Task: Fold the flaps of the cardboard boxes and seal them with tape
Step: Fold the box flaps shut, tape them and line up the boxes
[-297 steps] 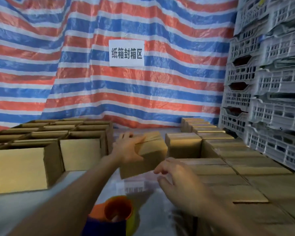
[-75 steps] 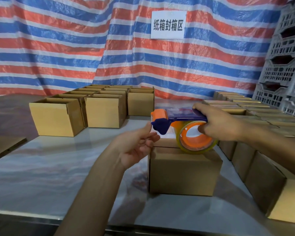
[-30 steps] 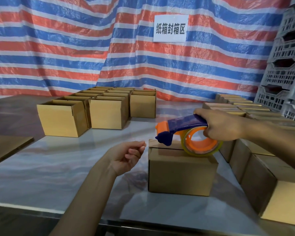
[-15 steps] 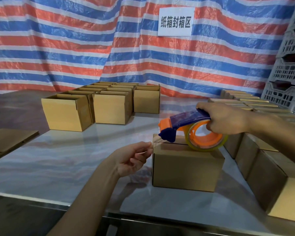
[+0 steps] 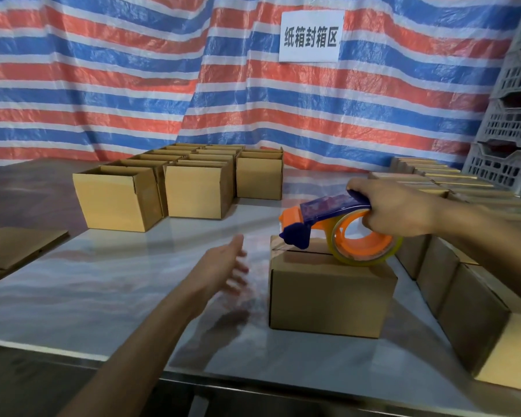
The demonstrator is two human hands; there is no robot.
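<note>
Counter (image 5: 118,281) of pale, glossy stone with grey and reddish veins, edged on the near side by a dark metal strip. On it, right of the middle, one cardboard box (image 5: 328,299), flaps folded down, dark seam running across the top.

On top of this box, tape dispenser (image 5: 322,210) with blue handle and orange front. Under the handle, tape roll (image 5: 364,260), clear tape on an orange core, touching the box lid. Blue nose of the dispenser down at the left end of the seam.

Right hand (image 5: 397,209) with fingers curled round the blue handle and into the orange core, gripping firmly. Left hand (image 5: 220,269) spread wide, fingers straight, holding nothing, hovering above the counter near the left side of the box and not touching it. Fingers blurred.

Further back on the left, open boxes (image 5: 118,200) in close rows, flaps standing up, well apart from the box under the dispenser. Along the right edge, closed boxes (image 5: 475,320) packed side by side, from the near corner to the back. At far left, flat cardboard sheets (image 5: 15,245) lying on a darker surface beside the counter.

Behind all this, wrinkled tarpaulin (image 5: 133,85) in red, white and blue stripes, hung as a wall. High on it, white sign (image 5: 310,36) with black Chinese characters. At far right, grey plastic crates (image 5: 512,115) with lattice sides, stacked one upon another.
</note>
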